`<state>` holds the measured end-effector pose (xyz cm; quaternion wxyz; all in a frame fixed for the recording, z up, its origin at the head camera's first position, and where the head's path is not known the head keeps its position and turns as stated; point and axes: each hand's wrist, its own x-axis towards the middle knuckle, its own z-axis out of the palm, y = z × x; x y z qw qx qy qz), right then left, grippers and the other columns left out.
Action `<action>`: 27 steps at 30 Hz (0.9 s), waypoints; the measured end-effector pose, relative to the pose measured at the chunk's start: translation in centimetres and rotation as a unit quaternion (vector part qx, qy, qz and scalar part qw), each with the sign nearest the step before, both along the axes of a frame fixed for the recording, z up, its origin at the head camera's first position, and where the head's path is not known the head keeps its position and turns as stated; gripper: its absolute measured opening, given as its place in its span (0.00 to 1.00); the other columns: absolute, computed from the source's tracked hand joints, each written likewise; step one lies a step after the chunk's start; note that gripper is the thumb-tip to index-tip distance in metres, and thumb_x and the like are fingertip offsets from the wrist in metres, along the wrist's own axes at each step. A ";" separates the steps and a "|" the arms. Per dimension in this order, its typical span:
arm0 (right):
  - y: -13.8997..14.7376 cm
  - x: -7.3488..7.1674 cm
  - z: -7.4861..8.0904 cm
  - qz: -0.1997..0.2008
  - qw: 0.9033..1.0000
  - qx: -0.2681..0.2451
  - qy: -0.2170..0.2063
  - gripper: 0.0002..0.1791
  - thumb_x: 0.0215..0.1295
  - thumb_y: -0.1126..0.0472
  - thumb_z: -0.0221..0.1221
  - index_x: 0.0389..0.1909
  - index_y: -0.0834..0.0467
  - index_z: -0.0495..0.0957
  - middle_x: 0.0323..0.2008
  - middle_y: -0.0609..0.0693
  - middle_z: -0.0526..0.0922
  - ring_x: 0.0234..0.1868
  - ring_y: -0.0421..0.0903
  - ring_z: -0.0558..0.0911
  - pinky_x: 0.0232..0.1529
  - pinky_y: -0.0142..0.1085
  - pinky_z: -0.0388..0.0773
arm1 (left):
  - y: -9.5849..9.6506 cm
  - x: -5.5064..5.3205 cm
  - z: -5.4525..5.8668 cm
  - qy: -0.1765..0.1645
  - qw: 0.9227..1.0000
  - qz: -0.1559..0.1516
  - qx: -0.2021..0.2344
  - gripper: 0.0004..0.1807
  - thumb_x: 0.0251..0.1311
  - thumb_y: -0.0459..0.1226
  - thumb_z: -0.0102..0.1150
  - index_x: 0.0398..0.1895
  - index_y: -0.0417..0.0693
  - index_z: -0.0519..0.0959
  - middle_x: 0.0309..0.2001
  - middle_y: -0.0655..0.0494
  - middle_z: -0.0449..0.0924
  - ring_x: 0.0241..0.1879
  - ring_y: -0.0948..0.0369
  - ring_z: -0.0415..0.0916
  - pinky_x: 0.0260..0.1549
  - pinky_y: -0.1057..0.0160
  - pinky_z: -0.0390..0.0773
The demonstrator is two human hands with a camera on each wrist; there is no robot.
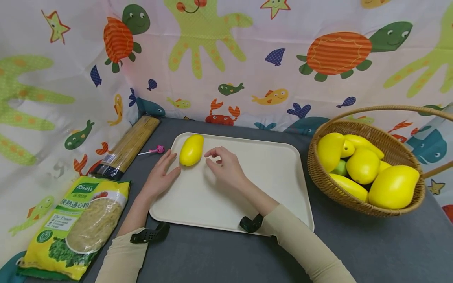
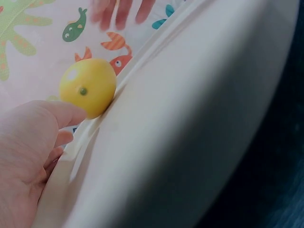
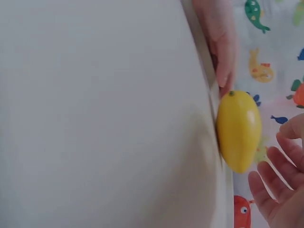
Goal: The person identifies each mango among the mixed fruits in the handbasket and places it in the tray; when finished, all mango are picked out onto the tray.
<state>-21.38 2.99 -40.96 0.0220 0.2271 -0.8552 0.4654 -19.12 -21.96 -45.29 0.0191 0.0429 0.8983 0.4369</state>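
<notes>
A yellow mango lies on the cream tray, in its far left corner. My left hand is at the tray's left rim with its fingers extended; in the left wrist view the thumb tip overlaps the mango's lower edge. To the right of the fruit, my right hand is over the tray with loosely bent fingers and nothing between them. The right wrist view shows a gap between those fingertips and the mango. Its stem end faces the left wrist camera.
At the right stands a wicker basket with a tall handle, holding several yellow fruits and a green one. On the left lie a yellow Knorr pasta bag, a pack of dry noodles and a pink lollipop. A printed cloth hangs behind.
</notes>
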 end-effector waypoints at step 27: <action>20.9 4.7 11.8 -0.082 0.964 0.183 0.173 0.05 0.62 0.64 0.64 0.39 0.58 0.83 0.34 0.48 0.84 0.35 0.43 0.80 0.37 0.26 0.78 | 0.1 0.2 -0.1 0.004 1.000 -0.004 -0.009 0.33 0.70 0.48 0.53 0.74 0.44 0.61 0.78 0.53 0.40 0.75 0.45 0.40 0.66 0.33 0.45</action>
